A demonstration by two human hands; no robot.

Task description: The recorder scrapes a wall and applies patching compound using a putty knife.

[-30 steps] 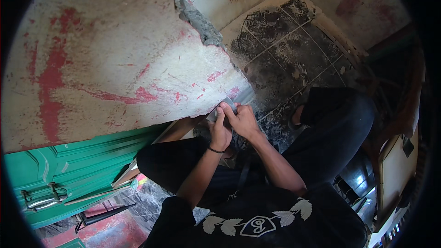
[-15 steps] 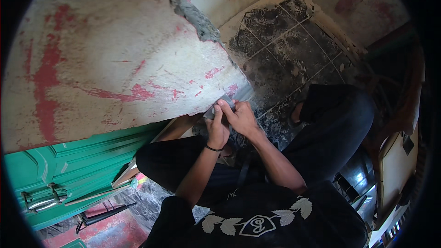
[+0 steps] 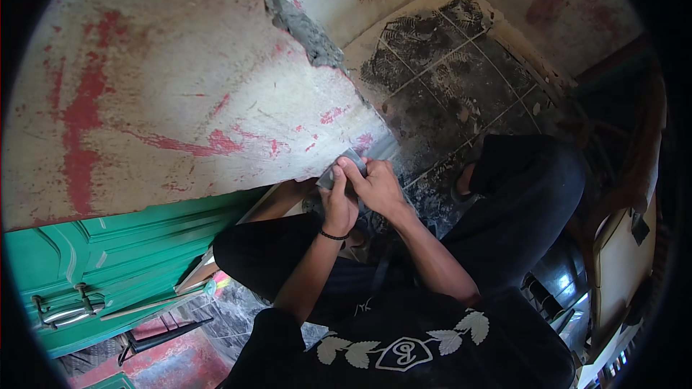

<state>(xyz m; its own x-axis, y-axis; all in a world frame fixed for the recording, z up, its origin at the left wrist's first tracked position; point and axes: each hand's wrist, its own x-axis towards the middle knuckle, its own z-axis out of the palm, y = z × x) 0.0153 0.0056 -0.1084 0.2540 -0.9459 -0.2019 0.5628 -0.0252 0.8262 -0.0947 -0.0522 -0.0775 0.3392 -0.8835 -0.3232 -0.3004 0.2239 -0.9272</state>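
Both hands are closed on a flat grey piece (image 3: 325, 179) at the lower edge of a pale wall section (image 3: 180, 101) with scraped red paint and a broken cement edge (image 3: 303, 32). My left hand (image 3: 339, 202) holds the piece from below, thumb pointing up. My right hand (image 3: 378, 186) grips it from the right, thumb across it near the left thumb. Just beyond the hands, a grey band (image 3: 380, 145) runs at the wall's corner. I cannot make out what the piece is.
My bent legs (image 3: 526, 202) flank the hands on a dark, dusty tiled floor (image 3: 432, 101). A green panelled door or cabinet (image 3: 122, 245) with metal handles is at lower left. A curved brown wooden piece (image 3: 641, 158) and a pale board (image 3: 620, 266) stand at right.
Both hands have shifted slightly to the left along the wall's lower edge, still holding the grey piece.
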